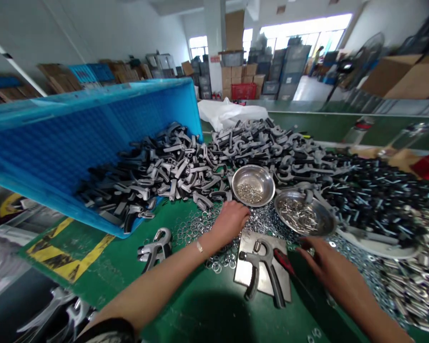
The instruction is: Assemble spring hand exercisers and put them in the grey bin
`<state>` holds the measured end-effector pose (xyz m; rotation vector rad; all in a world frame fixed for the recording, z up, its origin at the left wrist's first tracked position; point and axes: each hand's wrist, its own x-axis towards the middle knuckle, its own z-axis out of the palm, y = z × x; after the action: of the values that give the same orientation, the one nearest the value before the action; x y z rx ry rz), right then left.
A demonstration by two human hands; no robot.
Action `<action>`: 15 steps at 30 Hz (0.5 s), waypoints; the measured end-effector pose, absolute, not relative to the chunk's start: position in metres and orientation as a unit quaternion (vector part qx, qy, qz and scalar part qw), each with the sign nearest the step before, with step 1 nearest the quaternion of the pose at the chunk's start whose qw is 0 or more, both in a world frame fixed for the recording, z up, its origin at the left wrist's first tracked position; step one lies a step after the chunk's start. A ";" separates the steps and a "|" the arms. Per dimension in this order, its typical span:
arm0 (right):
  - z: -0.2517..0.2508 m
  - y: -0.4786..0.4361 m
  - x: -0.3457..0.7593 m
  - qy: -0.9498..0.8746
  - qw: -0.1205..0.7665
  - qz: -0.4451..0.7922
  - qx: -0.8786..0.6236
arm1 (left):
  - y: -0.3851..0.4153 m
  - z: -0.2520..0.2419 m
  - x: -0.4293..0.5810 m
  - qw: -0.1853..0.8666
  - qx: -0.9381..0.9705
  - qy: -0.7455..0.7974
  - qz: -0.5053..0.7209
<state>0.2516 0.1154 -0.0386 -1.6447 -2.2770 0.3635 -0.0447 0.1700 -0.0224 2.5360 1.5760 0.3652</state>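
My left hand point(229, 223) rests curled on scattered steel washers point(196, 228), just below a steel bowl of small nuts point(253, 186). Whether it holds anything is hidden. My right hand point(323, 264) hovers with fingers apart, beside a red-handled tool point(282, 261). A second steel bowl of metal pins point(303, 213) lies tilted above it. Between my hands, a grey-and-black hand grip exerciser point(262, 274) lies on a metal plate point(245, 267). Another exerciser point(156, 248) lies on the green mat left of my left hand.
A tilted blue plastic crate point(75, 143) spills a heap of grey-and-black grip parts point(164, 171) onto the green-topped bench point(200, 309). Dark bolts point(375, 200) and silver springs point(414, 281) are heaped at right. Yellow-black hazard tape point(60, 252) marks the bench's left. Cardboard boxes stand behind.
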 end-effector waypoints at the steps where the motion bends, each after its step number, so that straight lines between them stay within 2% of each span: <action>1: -0.031 0.129 0.245 -0.816 0.161 0.090 -0.547 | 0.195 -0.018 -0.044 0.029 0.845 0.527 0.089; 7: -0.016 0.241 0.162 -0.871 0.123 0.024 -0.476 | 0.292 -0.022 -0.023 -0.014 0.847 0.531 0.016; 11: -0.040 0.284 0.129 -0.864 0.085 0.019 -0.495 | 0.300 -0.037 -0.022 -0.010 0.849 0.528 0.023; 15: -0.055 0.296 0.125 -0.852 0.063 0.045 -0.518 | 0.301 -0.044 -0.030 0.021 0.848 0.524 0.080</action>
<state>0.1248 0.2964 -0.0548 -1.5647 -2.5741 0.1367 -0.0300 0.3008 -0.0437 2.6291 1.6249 0.2466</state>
